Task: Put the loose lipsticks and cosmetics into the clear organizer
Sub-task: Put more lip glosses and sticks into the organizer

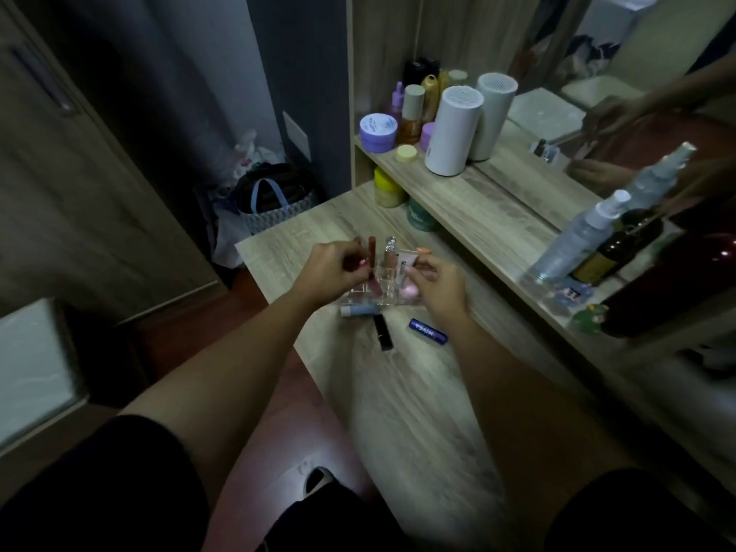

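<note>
The clear organizer (384,294) stands on the wooden table between my hands, with several upright lip tubes (388,249) in its slots. My left hand (330,270) pinches a reddish-brown lipstick tube (92,253) at the organizer's left side. My right hand (436,282) holds a small pale tube with an orange cap (410,261) over the right side. A pink item (408,292) sits in the organizer. Loose in front lie a light blue tube (360,310), a black lipstick (383,331) and a dark blue lip balm (428,330).
A raised shelf (490,209) runs along the right with white cylinders (452,131), jars, spray bottles (577,241) and a dark bottle (617,249), backed by a mirror. A yellow-lidded jar (386,189) and green jar (420,215) sit under the shelf. A bag (275,201) is on the floor.
</note>
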